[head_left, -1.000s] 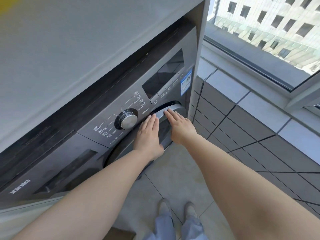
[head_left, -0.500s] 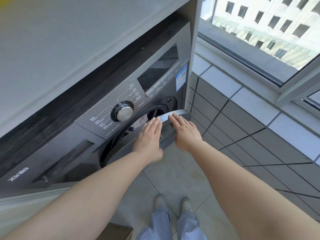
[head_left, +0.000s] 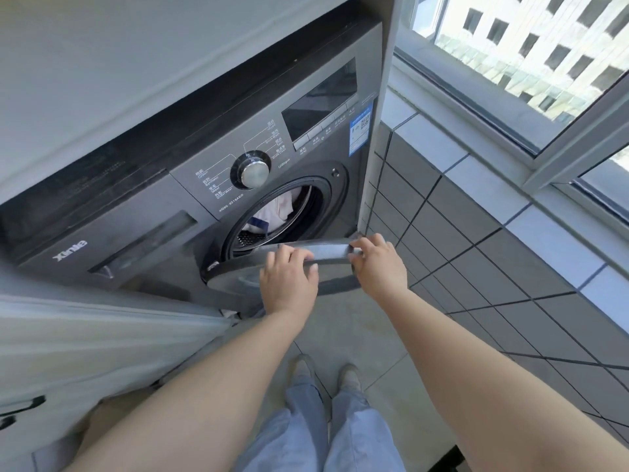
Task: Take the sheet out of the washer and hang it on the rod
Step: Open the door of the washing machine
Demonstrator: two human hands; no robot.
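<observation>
A dark grey front-loading washer point(head_left: 143, 212) stands under a pale countertop. Its round door point(head_left: 326, 257) has swung out toward me and the drum opening shows. Inside lies a pale pink and white sheet point(head_left: 277, 211), bunched up and partly hidden by the door rim. My left hand point(head_left: 289, 281) holds the door's upper edge with its fingers curled over it. My right hand point(head_left: 379, 264) grips the door's right end at the handle. No rod is in view.
A grey tiled low wall point(head_left: 493, 253) runs close on the right, with a window point(head_left: 531, 56) above it. A pale cabinet door point(head_left: 85, 342) juts out at lower left. My feet point(head_left: 323, 373) stand on the tiled floor before the washer.
The washer door went from nearly shut to wide open, pulled toward me by both hands. The sheet inside the drum has come into sight.
</observation>
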